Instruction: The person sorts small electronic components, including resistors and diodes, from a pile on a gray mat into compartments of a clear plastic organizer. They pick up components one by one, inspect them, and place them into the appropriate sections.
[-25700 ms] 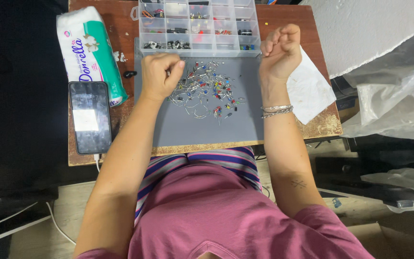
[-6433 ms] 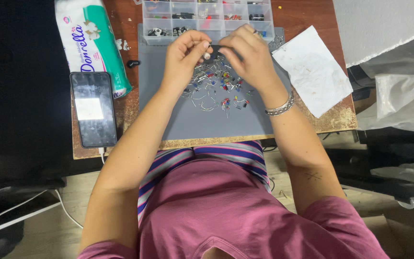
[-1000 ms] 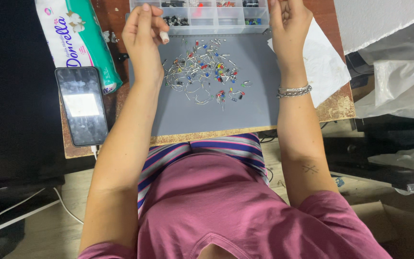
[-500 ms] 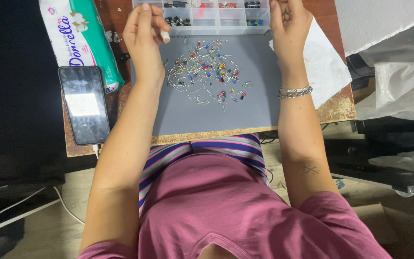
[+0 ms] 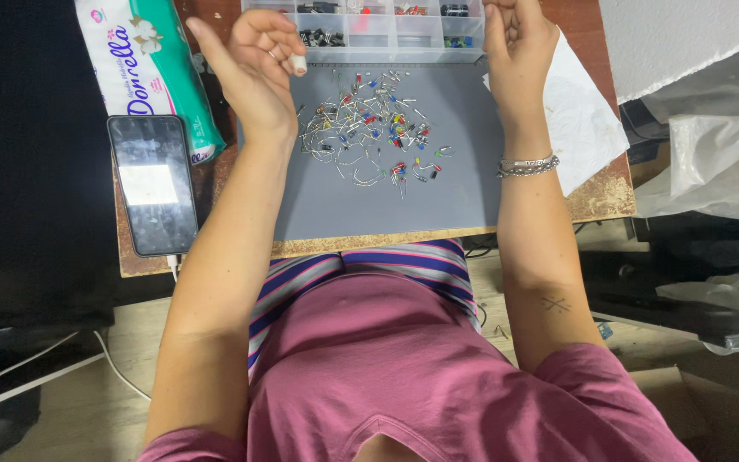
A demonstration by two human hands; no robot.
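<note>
My left hand is raised over the left edge of a grey mat, thumb spread and fingers curled inward; I cannot make out anything small in them. My right hand is lifted at the mat's far right corner, fingers curled and partly cut off by the top of the view. A bracelet circles that wrist. Between the hands, a scattered pile of small electronic components with wire leads lies on the mat. A clear compartment box of parts stands just beyond the pile.
A phone lies face up at the left, with a pack of tissues behind it. White paper rests on the wooden table's right side. Crumpled plastic bags sit off the table to the right.
Both hands stay raised in nearly the same spots over the last second. The view has shifted slightly. Several seconds earlier the hands were together over the pile.
</note>
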